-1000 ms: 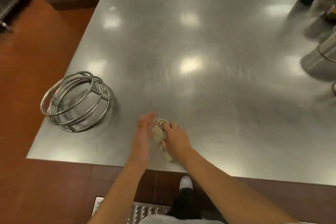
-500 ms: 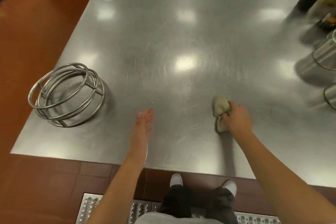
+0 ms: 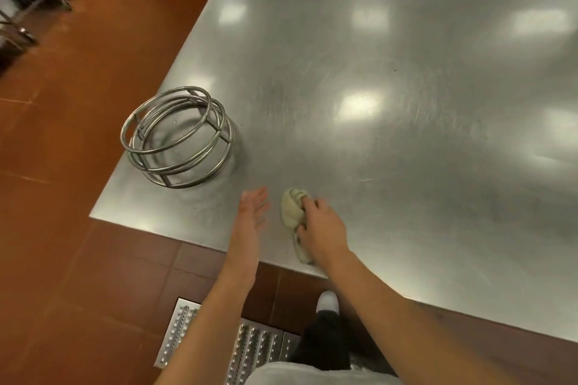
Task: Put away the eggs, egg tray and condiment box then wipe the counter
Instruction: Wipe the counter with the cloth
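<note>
I am on the last step, wiping down the steel desk: no eggs, egg tray or condiment box show anywhere in view, so I judge them already put away. My right hand has its grip closed around a bunched beige cloth, fingers curled over it and pressing it to the desk close to the near edge. My left hand hangs just beside the cloth with its grip open, fingers straight and palm turned toward the rag, holding nothing. A wire ring stand sits at the near left corner, apart from both hands. The next move, as I judge it, calls for firm downward pressure and a long sweep across the unwiped stretch toward the far side, steering clear of the stand or lifting it to clean underneath.
</note>
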{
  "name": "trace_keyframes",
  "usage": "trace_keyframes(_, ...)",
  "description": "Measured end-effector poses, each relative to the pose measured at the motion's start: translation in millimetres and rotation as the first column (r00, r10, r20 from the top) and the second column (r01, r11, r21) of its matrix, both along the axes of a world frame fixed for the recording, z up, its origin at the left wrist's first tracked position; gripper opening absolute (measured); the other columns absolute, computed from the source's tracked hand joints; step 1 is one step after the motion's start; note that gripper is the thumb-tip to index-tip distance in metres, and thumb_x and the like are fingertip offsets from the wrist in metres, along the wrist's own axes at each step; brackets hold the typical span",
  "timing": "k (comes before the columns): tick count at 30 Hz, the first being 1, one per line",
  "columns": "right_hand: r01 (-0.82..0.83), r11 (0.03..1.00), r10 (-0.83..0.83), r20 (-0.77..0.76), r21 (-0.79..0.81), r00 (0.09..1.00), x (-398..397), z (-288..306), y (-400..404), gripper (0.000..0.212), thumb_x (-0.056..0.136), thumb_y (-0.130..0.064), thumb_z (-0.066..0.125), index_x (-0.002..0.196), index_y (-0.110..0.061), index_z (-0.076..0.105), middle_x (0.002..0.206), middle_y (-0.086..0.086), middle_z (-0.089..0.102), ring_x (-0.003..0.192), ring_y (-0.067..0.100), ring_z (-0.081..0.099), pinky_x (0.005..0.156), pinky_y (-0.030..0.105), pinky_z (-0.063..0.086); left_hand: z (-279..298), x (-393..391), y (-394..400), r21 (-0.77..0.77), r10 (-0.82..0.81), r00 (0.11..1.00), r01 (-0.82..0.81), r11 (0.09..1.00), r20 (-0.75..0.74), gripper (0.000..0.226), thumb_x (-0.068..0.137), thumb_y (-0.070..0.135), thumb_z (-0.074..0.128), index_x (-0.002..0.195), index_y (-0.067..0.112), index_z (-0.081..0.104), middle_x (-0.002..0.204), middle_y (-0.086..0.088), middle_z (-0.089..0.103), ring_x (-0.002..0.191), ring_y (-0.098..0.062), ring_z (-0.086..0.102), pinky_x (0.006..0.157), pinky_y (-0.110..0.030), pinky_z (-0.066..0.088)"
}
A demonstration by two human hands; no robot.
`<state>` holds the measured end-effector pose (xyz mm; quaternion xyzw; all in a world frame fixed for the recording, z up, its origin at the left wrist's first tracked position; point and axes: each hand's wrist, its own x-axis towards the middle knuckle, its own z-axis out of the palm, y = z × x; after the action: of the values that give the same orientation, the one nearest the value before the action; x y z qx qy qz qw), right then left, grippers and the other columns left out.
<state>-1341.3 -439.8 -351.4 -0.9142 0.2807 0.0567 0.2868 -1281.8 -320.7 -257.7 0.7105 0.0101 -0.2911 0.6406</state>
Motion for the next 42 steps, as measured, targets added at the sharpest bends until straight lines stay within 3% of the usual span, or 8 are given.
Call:
trace_keyframes(4, -0.121, 0.992, 0.121, -0.014, 0.024, 0.993, 9, -6, 43, 0.048, 0.087, -0.026, 0.062, 0.131, -0.02, 0.045, 0.128, 0.008, 0.05, 0.106, 0.03, 0.058, 0.084, 0.041, 0.052, 7, -3, 11, 0.018, 0.005, 1.0, -0.005, 1.0, 0.002, 0.046, 0.102, 0.048, 0.018, 0.12, 0.031, 0.056, 0.132, 0.002, 0.058, 0.114, -0.004, 0.057, 0.106, -0.034, 0.037)
trace_keyframes(8, -0.094, 0.995, 0.094, 0.0, 0.042, 0.996, -8, -9, 20, 0.05, 0.088, -0.017, 0.062, 0.134, -0.022, 0.047, 0.125, 0.006, 0.051, 0.108, 0.029, 0.057, 0.087, 0.039, 0.052, 7, -11, 2, 0.034, -0.014, 1.0, 0.014, 0.999, -0.005, 0.047, 0.107, 0.039, 0.013, 0.128, 0.021, 0.051, 0.138, -0.004, 0.054, 0.121, -0.015, 0.055, 0.111, -0.038, 0.035)
trace_keyframes(11, 0.002, 0.999, -0.003, 0.014, 0.046, 1.0, -34, -6, -10, 0.046, 0.09, -0.017, 0.058, 0.134, -0.021, 0.048, 0.122, 0.007, 0.05, 0.108, 0.029, 0.054, 0.083, 0.038, 0.049, 5, -25, -21, 0.023, -0.057, 0.998, 0.057, 0.998, -0.025, 0.047, 0.107, 0.04, 0.014, 0.13, 0.021, 0.05, 0.139, -0.004, 0.053, 0.132, -0.021, 0.049, 0.117, -0.044, 0.031)
trace_keyframes(16, 0.218, 0.976, -0.218, 0.017, -0.001, 0.976, -102, -1, -72, 0.046, 0.091, -0.018, 0.053, 0.136, -0.021, 0.049, 0.123, 0.007, 0.051, 0.109, 0.028, 0.053, 0.082, 0.036, 0.048, -2, -59, -76, 0.026, -0.229, 0.973, 0.23, 0.973, -0.035, 0.053, 0.106, 0.043, 0.015, 0.136, 0.019, 0.051, 0.142, -0.003, 0.052, 0.128, -0.017, 0.05, 0.114, -0.038, 0.032)
trace_keyframes(23, 0.5, 0.866, -0.5, 0.032, -0.015, 0.866, -223, 3, -153, 0.051, 0.084, -0.019, 0.059, 0.135, -0.021, 0.054, 0.112, 0.01, 0.053, 0.099, 0.032, 0.057, 0.076, 0.037, 0.05, -2, -127, -160, -0.014, -0.419, 0.905, 0.42, 0.908, -0.072, 0.045, 0.107, 0.039, 0.016, 0.132, 0.022, 0.049, 0.138, 0.001, 0.052, 0.125, -0.016, 0.05, 0.113, -0.038, 0.03)
trace_keyframes(35, 0.769, 0.626, -0.777, -0.025, -0.133, 0.629, -409, 10, -257, 0.055, 0.088, -0.017, 0.065, 0.14, -0.01, 0.05, 0.116, 0.022, 0.052, 0.099, 0.043, 0.057, 0.078, 0.043, 0.047, -6, -204, -236, -0.008, -0.628, 0.775, 0.629, 0.777, -0.077, 0.058, 0.104, 0.045, 0.016, 0.143, 0.015, 0.047, 0.146, -0.001, 0.051, 0.131, -0.018, 0.05, 0.118, -0.043, 0.03)
trace_keyframes(39, 0.831, 0.539, -0.841, -0.033, -0.14, 0.54, -439, 14, -273, 0.054, 0.088, -0.015, 0.064, 0.14, -0.007, 0.05, 0.118, 0.024, 0.051, 0.096, 0.046, 0.058, 0.078, 0.043, 0.046, -3, -211, -240, -0.008, -0.655, 0.753, 0.656, 0.755, -0.065, 0.065, 0.091, 0.059, 0.022, 0.135, 0.023, 0.052, 0.142, 0.002, 0.054, 0.131, -0.016, 0.052, 0.118, -0.043, 0.032)
trace_keyframes(42, 0.837, 0.529, -0.848, -0.037, -0.136, 0.53, -428, 15, -264, 0.055, 0.088, -0.017, 0.064, 0.14, -0.007, 0.049, 0.119, 0.024, 0.05, 0.096, 0.045, 0.058, 0.075, 0.043, 0.046, -5, -210, -236, 0.001, -0.679, 0.732, 0.68, 0.733, -0.047, 0.065, 0.089, 0.063, 0.022, 0.134, 0.028, 0.053, 0.142, 0.005, 0.054, 0.13, -0.012, 0.052, 0.118, -0.042, 0.031)
